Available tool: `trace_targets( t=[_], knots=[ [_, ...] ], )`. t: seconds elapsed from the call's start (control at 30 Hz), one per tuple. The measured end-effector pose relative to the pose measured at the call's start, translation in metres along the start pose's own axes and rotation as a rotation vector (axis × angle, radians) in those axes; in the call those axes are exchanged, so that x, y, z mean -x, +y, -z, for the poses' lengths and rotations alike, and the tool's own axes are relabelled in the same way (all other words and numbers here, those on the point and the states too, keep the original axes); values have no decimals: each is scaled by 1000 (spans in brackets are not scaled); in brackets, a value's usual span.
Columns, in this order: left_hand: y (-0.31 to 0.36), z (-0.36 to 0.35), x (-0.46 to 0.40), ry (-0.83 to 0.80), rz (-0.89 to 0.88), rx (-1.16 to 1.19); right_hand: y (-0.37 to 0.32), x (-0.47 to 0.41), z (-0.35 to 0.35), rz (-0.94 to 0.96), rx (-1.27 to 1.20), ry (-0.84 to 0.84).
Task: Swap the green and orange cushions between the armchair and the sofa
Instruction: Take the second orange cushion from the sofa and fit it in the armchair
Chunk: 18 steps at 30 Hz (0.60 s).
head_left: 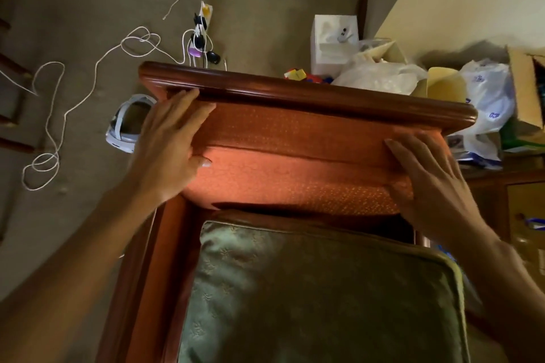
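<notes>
orange cushion point(295, 162) at 12 o'clock under the armchair point(295, 88) top rail; green cushion point(309, 289) at 6 o'clock on the seat. left hand point(168, 150) at 9 and right hand point(430, 183) at 3 press its ends with straight fingers. sofa unseen; swap likely unfinished.

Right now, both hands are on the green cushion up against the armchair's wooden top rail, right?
Not quite: the head view shows the left hand and right hand on the orange cushion against the armchair's wooden top rail; the green cushion lies below it.
</notes>
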<state>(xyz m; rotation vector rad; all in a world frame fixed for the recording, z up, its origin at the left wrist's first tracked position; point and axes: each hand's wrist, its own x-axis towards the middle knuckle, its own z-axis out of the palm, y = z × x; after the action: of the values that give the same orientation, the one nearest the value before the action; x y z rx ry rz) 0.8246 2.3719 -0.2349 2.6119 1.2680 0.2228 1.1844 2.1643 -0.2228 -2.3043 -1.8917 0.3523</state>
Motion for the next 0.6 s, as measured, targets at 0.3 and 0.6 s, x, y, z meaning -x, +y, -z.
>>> trace_targets(
  t=[0.3, 0.6],
  knots=[
    [112, -108, 45, -473, -158, 245, -54, 11, -102, -365, -103, -878],
    [103, -115, 111, -913, 100, 138, -61, 36, -81, -498, -289, -1137]
  ],
)
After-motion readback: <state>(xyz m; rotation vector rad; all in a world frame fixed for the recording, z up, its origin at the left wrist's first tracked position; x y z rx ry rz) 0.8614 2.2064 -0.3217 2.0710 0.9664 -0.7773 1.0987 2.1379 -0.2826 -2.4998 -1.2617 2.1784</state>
